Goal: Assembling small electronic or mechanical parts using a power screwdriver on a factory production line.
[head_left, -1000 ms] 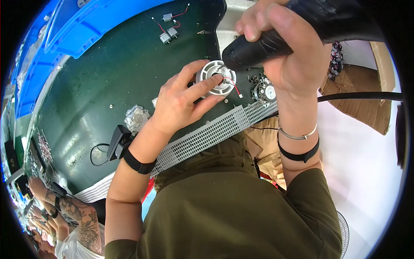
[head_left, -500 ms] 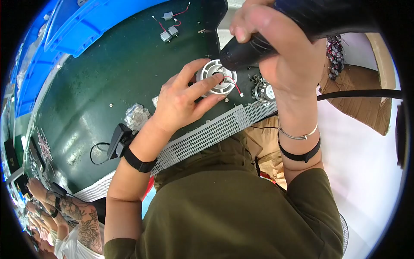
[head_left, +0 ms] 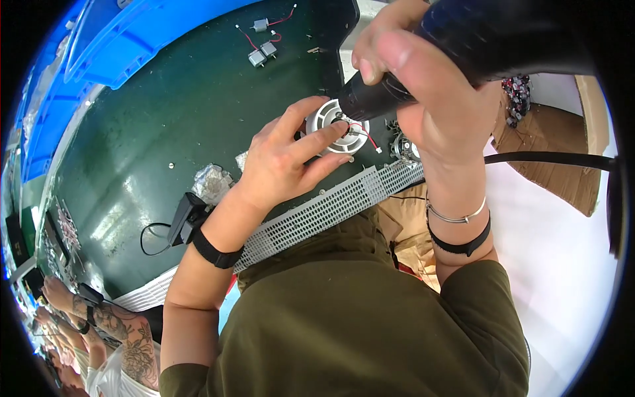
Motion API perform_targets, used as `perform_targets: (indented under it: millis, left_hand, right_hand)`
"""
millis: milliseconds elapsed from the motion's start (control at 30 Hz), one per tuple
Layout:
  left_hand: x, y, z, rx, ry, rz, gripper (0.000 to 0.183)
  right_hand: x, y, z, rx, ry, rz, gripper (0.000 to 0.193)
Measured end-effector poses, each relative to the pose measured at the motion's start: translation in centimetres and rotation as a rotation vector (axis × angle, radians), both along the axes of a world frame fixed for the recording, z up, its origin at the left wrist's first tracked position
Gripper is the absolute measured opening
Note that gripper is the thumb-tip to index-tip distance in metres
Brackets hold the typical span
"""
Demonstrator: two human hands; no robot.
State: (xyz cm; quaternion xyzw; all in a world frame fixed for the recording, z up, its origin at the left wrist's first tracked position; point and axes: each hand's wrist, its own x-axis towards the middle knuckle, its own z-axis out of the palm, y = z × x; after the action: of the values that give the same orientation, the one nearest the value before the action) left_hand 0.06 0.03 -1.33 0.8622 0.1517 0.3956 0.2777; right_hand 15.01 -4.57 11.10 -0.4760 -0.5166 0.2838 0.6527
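Note:
My left hand (head_left: 281,151) grips a round white plastic housing (head_left: 358,142) on the green table, fingers around its rim and the index fingertip pressed at its centre. From the housing comes a thin red and black wire (head_left: 372,137) with a small white plug. In my right hand (head_left: 440,89) is a black power screwdriver (head_left: 374,98), tilted with its nose down at the housing's upper part. Its tip is mostly hidden there. A metallic round part (head_left: 402,147) lies beside my right wrist, partly covered by it.
Several small grey motors (head_left: 257,58) with wires lie at the far side. Blue bins (head_left: 122,56) line the far left. A perforated white strip (head_left: 317,206) runs along the near edge. A cardboard box (head_left: 559,142) stands right. Another person's tattooed arm (head_left: 119,321) shows lower left.
The housing, my left hand and the screwdriver's nose sit slightly lower and to the right in the picture; the table's contents shift a little too. Both hands keep their hold.

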Motion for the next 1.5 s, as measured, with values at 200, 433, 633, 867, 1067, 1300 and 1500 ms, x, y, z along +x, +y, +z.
perform_targets:
  millis: [200,433,633,867,1067,1300,1500]
  left_hand:
    - [-0.2,-0.1,0.0,0.105,0.01,0.019,0.037]
    - [-1.9,1.3,2.1,0.026,-0.045,0.154,0.028]
    - [-17.2,11.1,3.4,0.129,0.369,0.705,0.026]
    - [-22.3,14.9,6.5,0.346,0.356,0.955,0.052]
    - [-13.6,20.5,14.8,0.302,0.293,0.624,0.03]
    - [-6.8,34.7,14.5,0.408,0.828,0.507,0.033]
    - [-6.1,43.6,11.1,0.631,1.584,0.468,0.037]
  right_hand:
    - [-0.2,0.2,-0.7,0.083,-0.12,0.083,0.031]
    - [0.0,3.3,1.7,0.231,0.175,0.086,0.015]
    - [-0.1,4.9,0.8,0.813,-0.681,-0.705,0.037]
    - [-3.5,8.0,-6.5,-0.658,-1.262,0.198,0.032]
    - [-4.9,10.6,-10.2,-0.571,-1.205,0.02,0.028]
    - [-5.2,11.6,-9.7,-0.635,-1.143,-0.059,0.044]
    - [-5.6,11.1,-9.8,-0.606,-1.142,0.018,0.024]
